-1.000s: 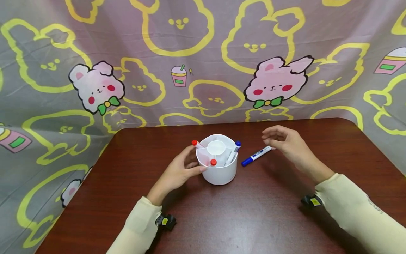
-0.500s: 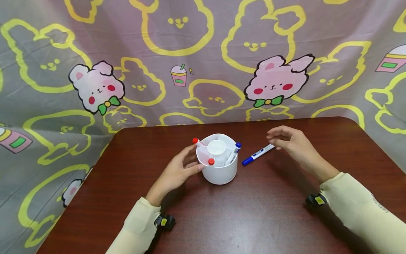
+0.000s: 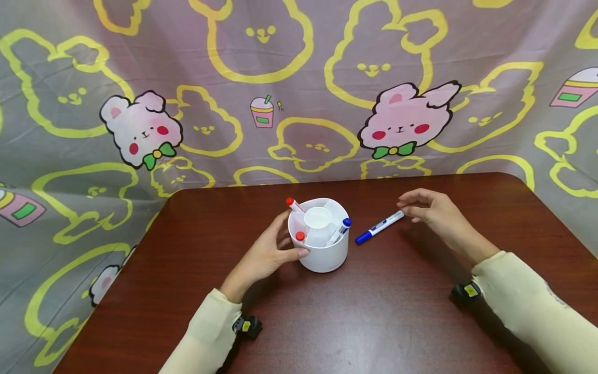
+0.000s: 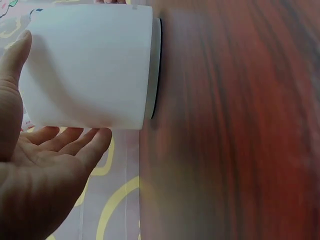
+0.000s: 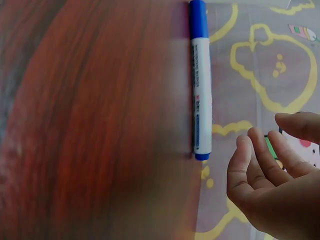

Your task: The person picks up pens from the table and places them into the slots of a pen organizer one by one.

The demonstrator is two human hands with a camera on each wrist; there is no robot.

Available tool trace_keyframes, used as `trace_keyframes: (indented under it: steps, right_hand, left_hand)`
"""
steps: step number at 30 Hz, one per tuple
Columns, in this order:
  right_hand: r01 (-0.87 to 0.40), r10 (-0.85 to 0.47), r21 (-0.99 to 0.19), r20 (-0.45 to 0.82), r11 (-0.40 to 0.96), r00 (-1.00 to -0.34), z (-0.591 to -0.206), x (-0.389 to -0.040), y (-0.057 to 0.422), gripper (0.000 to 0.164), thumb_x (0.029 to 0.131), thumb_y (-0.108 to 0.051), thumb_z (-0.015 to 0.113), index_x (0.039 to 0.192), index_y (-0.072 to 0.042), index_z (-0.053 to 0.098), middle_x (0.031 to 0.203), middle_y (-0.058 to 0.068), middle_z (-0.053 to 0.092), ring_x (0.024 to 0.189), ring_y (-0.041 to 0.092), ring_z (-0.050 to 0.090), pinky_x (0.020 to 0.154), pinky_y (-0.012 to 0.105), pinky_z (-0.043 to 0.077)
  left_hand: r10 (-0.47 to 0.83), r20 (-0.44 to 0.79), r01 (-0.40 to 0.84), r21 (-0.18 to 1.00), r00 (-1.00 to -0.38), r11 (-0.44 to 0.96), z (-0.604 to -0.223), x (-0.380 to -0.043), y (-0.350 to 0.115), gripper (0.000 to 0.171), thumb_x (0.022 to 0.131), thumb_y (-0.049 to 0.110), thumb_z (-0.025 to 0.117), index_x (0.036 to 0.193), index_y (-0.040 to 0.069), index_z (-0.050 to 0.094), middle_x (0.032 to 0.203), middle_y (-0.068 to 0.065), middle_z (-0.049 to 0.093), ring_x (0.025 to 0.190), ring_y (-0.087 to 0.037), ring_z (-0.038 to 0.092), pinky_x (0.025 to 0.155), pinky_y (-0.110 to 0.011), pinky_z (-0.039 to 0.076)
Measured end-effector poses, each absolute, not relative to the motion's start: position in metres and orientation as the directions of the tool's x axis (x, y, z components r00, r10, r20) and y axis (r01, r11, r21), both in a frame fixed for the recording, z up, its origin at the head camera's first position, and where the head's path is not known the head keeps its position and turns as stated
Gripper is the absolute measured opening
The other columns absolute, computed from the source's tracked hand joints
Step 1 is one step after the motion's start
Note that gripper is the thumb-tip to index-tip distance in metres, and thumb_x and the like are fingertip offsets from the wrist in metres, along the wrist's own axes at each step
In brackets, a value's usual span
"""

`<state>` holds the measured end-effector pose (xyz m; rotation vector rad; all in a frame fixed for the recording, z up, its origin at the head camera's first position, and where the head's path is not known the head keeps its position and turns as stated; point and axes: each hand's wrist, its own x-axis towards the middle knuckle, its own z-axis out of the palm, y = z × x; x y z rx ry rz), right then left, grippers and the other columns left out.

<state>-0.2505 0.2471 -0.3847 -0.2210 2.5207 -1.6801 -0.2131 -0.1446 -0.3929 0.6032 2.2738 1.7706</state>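
Note:
A round white divided pen holder [image 3: 323,259] stands on the table, with two red-capped markers [image 3: 295,204] and a blue-capped marker [image 3: 340,232] leaning in its compartments. My left hand [image 3: 266,254] grips its left side, thumb on the near wall, fingers curving behind. In the left wrist view the holder's smooth wall [image 4: 90,65] lies between thumb and fingers. Right of the holder a white whiteboard marker with a blue cap [image 3: 379,228] lies on the table. Over its far end hovers my right hand [image 3: 432,213], fingers loosely bent and holding nothing; the right wrist view shows a gap between them and the marker [image 5: 202,95].
The dark wood table [image 3: 327,322] reaches back to a hanging cloth [image 3: 299,140] printed with cartoon animals. A small black device [image 3: 247,326] sits at the left wrist, and another black device [image 3: 465,292] at the right.
The pen holder has turned clockwise as seen from above, its red-capped markers shifting left and back, the blue one forward. My right hand has drifted slightly right. The loose marker stays on the table.

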Motion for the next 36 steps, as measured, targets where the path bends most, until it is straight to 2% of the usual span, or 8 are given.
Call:
trace_keyframes:
  steps: [2, 5, 7, 10, 17, 23, 30, 36]
  right_hand:
    - [-0.053, -0.183, -0.919, -0.021, 0.391, -0.983, -0.388, -0.253, 0.249, 0.041, 0.104, -0.015, 0.065, 0.139, 0.005, 0.055, 0.109, -0.018, 0.071, 0.103, 0.002, 0.068, 0.086, 0.028, 0.059]
    - [-0.046, -0.186, -0.911, -0.035, 0.41, -0.982, -0.392, -0.256, 0.252, 0.04, 0.105, -0.015, 0.064, 0.14, 0.002, 0.056, 0.124, 0.0, 0.071, 0.105, 0.003, 0.067, 0.088, 0.026, 0.059]
    - [-0.042, -0.182, -0.905, -0.04, 0.424, -0.982, -0.394, -0.258, 0.253, 0.039, 0.105, -0.014, 0.063, 0.14, 0.001, 0.057, 0.134, 0.012, 0.067, 0.104, 0.003, 0.065, 0.088, 0.025, 0.058]
    - [-0.043, -0.181, -0.899, -0.041, 0.436, -0.983, -0.397, -0.262, 0.253, 0.038, 0.104, -0.011, 0.062, 0.14, 0.003, 0.057, 0.141, 0.022, 0.06, 0.103, 0.002, 0.063, 0.087, 0.023, 0.058]
    - [-0.022, -0.19, -0.883, -0.076, 0.468, -0.979, -0.4, -0.266, 0.248, 0.039, 0.103, -0.006, 0.061, 0.14, 0.004, 0.056, 0.144, 0.026, 0.059, 0.1, 0.015, 0.063, 0.082, 0.025, 0.056]
    - [-0.006, -0.206, -0.88, -0.104, 0.476, -0.973, -0.403, -0.269, 0.245, 0.04, 0.101, -0.002, 0.061, 0.139, 0.005, 0.056, 0.14, 0.028, 0.059, 0.092, 0.015, 0.062, 0.076, 0.027, 0.054]
    - [-0.006, -0.213, -0.882, -0.107, 0.471, -0.971, -0.402, -0.269, 0.242, 0.038, 0.097, 0.004, 0.061, 0.135, 0.009, 0.057, 0.136, 0.031, 0.06, 0.096, 0.017, 0.063, 0.078, 0.024, 0.056]
    - [-0.001, -0.207, -0.86, -0.122, 0.51, -0.971, -0.404, -0.269, 0.241, 0.037, 0.096, 0.003, 0.065, 0.132, 0.008, 0.06, 0.134, 0.03, 0.062, 0.102, 0.02, 0.06, 0.079, 0.022, 0.055]
  left_hand:
    - [0.428, 0.1, 0.205, 0.957, -0.898, 0.207, -0.394, -0.214, -0.142, 0.098, 0.086, 0.0, 0.083, 0.164, 0.012, 0.026, 0.162, -0.013, 0.042, 0.148, -0.035, 0.047, 0.123, -0.051, 0.037]
    - [0.424, 0.111, 0.219, 0.952, -0.899, 0.214, -0.395, -0.214, -0.139, 0.102, 0.084, 0.0, 0.085, 0.165, 0.014, 0.024, 0.163, -0.011, 0.04, 0.151, -0.032, 0.042, 0.126, -0.051, 0.031]
    - [0.427, 0.121, 0.23, 0.949, -0.896, 0.214, -0.396, -0.215, -0.138, 0.105, 0.083, 0.002, 0.086, 0.166, 0.015, 0.022, 0.162, -0.01, 0.04, 0.152, -0.031, 0.041, 0.126, -0.052, 0.031]
    - [0.431, 0.124, 0.235, 0.948, -0.894, 0.213, -0.396, -0.215, -0.135, 0.106, 0.082, 0.004, 0.088, 0.165, 0.017, 0.023, 0.159, -0.008, 0.045, 0.149, -0.029, 0.045, 0.125, -0.051, 0.034]
    - [0.424, 0.111, 0.225, 0.947, -0.899, 0.231, -0.396, -0.215, -0.134, 0.107, 0.081, 0.006, 0.089, 0.165, 0.018, 0.023, 0.155, -0.006, 0.048, 0.144, -0.027, 0.048, 0.121, -0.05, 0.037]
    - [0.421, 0.103, 0.222, 0.944, -0.901, 0.246, -0.395, -0.215, -0.132, 0.102, 0.084, 0.006, 0.087, 0.164, 0.019, 0.024, 0.155, -0.008, 0.047, 0.143, -0.028, 0.049, 0.118, -0.05, 0.042]
    - [0.421, 0.099, 0.221, 0.942, -0.902, 0.253, -0.397, -0.216, -0.132, 0.101, 0.085, 0.006, 0.086, 0.164, 0.018, 0.025, 0.154, -0.01, 0.048, 0.14, -0.031, 0.052, 0.117, -0.052, 0.044]
    - [0.429, 0.116, 0.238, 0.941, -0.896, 0.242, -0.395, -0.215, -0.134, 0.097, 0.086, 0.005, 0.085, 0.163, 0.018, 0.027, 0.155, -0.01, 0.048, 0.144, -0.033, 0.049, 0.121, -0.054, 0.039]
